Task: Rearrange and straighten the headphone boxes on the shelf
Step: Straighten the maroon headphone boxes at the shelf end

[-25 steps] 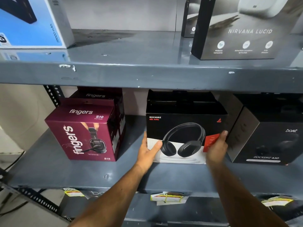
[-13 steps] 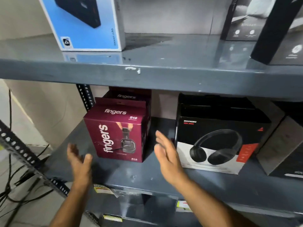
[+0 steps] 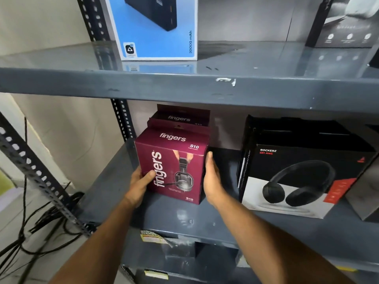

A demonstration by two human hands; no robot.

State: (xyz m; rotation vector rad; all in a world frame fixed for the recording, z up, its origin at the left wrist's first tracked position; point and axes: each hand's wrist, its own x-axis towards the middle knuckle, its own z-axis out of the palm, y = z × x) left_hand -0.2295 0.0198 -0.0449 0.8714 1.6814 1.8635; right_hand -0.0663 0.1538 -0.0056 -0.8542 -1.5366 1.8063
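A maroon "fingers S10" headphone box (image 3: 174, 167) stands at the front of the middle grey shelf (image 3: 184, 218), with more maroon boxes (image 3: 182, 117) lined up behind it. My left hand (image 3: 141, 183) presses its left side, thumb on the front face. My right hand (image 3: 212, 179) lies flat against its right side. Both hands clasp the box between them. A black "Rockerz" headphone box (image 3: 297, 171) stands to the right, apart from my hands.
Another dark box (image 3: 367, 191) leans at the far right edge. On the upper shelf (image 3: 184, 87) stand a blue power-bank box (image 3: 155, 27) and a dark box (image 3: 344, 21). A perforated metal upright (image 3: 123, 119) and black cables (image 3: 30, 222) are at the left.
Both hands left the black Rockerz box, swung left, and now hold the front maroon box by its sides. The view has shifted left too.
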